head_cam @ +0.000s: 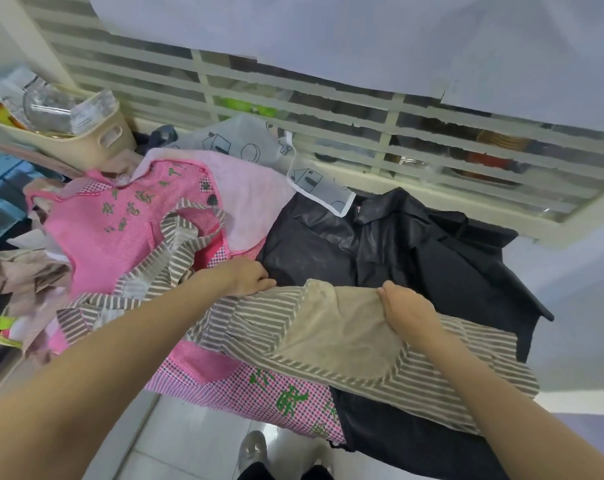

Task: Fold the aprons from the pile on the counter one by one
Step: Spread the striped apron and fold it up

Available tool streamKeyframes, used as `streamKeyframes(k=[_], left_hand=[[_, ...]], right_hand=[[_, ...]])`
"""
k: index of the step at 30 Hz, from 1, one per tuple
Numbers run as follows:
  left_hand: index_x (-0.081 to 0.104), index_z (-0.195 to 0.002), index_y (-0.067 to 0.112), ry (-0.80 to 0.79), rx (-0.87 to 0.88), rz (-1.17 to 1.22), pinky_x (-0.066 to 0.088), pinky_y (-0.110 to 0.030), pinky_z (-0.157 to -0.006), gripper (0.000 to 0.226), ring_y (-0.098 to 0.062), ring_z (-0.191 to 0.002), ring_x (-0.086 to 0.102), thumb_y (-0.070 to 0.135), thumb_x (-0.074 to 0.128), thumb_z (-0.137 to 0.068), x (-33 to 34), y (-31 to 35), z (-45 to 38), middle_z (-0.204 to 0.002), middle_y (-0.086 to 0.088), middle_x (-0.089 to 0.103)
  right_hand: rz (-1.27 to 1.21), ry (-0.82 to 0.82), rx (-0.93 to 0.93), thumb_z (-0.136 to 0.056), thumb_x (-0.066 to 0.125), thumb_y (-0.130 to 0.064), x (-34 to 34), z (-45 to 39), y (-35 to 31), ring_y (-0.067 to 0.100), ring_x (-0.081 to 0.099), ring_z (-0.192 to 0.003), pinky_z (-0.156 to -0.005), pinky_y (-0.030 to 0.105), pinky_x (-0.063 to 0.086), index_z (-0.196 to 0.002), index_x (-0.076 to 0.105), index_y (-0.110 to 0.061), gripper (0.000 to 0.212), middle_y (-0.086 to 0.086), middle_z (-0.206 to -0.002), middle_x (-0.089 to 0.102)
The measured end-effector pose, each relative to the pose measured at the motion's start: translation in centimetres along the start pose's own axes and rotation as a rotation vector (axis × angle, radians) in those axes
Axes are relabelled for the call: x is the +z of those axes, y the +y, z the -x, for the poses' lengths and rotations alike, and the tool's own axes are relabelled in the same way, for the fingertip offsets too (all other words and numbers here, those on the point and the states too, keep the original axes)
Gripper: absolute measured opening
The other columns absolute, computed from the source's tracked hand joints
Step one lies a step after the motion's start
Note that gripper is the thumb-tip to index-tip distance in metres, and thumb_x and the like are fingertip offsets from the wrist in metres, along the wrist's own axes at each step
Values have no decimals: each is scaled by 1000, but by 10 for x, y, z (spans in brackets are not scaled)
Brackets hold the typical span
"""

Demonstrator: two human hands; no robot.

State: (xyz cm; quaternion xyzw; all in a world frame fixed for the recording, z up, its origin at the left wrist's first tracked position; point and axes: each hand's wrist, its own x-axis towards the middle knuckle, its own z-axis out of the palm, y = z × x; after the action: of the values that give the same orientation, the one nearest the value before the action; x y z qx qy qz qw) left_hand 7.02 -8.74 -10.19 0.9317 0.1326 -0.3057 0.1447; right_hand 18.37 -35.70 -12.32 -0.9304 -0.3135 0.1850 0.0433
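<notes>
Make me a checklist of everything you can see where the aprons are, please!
Surface: counter almost wholly hidden under cloth; no bare part seen.
Job's things: striped apron lies spread on top, over the pink apron and black apron; more aprons heaped at left.
Clutter: beige basket at far left, with a clear container inside.
Grippers: left hand and right hand each pinch the striped apron's upper edge.
Cables: nothing seen.
Surroundings: slatted window behind, white sheets hung above it, tiled floor and a shoe below.
</notes>
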Motion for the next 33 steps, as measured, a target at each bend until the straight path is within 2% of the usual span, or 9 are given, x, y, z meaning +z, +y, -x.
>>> streamKeyframes(k=[5,10,13,15,18,21,27,30,33], left_hand=[[63,-88,5,558,108,52,38,-34,-70,39,-32,-90,60,32,38,-100,-21,-2,11,-91,-15,67],[53,-111,7,484,11,-105,37,-36,-85,26,-28,-109,50,28,47,-96,-45,-20,10,-114,-10,53],[47,-130,15,513,-185,-390,22,-38,-105,41,-26,-127,37,36,45,-95,-44,-61,29,-136,-6,45],[41,-136,16,491,-381,-484,19,-39,-109,53,-30,-131,31,45,47,-92,-44,-80,43,-143,-7,38],[35,-138,12,452,-629,-334,27,-42,-106,54,-39,-131,32,36,50,-91,-51,-91,58,-143,-15,33],[33,-138,9,451,-676,-146,45,-43,-85,47,-39,-115,50,12,47,-93,-62,-106,73,-132,-19,40],[56,-91,11,589,-631,217,47,-31,-70,5,-23,-83,57,14,60,-89,-50,-153,124,-85,-6,54],[54,-84,11,753,-571,432,49,-34,-69,11,-23,-78,56,18,57,-90,-42,-158,137,-81,-4,55],[52,-75,13,722,-418,583,52,-38,-77,16,-29,-86,62,18,58,-89,-39,-155,137,-85,-11,62]], right_hand=[[86,111,5,-104,18,-30,-9,4,6,27,55,-68,-61,36,39,-85,33,-11,30,1,-73,50],[222,134,69,-102,37,-19,-4,-9,18,30,58,-91,-67,35,42,-91,39,-11,14,8,-98,58],[230,268,52,-65,80,2,1,-19,9,39,60,-64,-49,42,48,-74,56,0,26,20,-72,58],[129,368,-36,-65,77,-4,0,-31,-21,37,58,-57,-43,37,45,-71,59,1,20,19,-70,57],[64,485,-316,-75,52,-21,-13,-41,-97,29,58,-60,-47,33,47,-77,61,-3,20,14,-77,58],[-52,372,-495,-87,58,-21,-24,-43,-169,33,56,-90,-78,42,47,-100,61,0,26,18,-101,57],[121,200,-748,-84,57,-56,-7,-44,-272,29,35,-126,-108,40,25,-139,32,-4,80,13,-136,37],[253,229,-791,-79,66,-51,13,-47,-312,30,36,-128,-110,44,26,-142,30,-5,86,15,-139,36],[277,382,-721,-73,78,-29,11,-55,-332,26,54,-109,-91,38,44,-125,53,-10,60,10,-119,57]])
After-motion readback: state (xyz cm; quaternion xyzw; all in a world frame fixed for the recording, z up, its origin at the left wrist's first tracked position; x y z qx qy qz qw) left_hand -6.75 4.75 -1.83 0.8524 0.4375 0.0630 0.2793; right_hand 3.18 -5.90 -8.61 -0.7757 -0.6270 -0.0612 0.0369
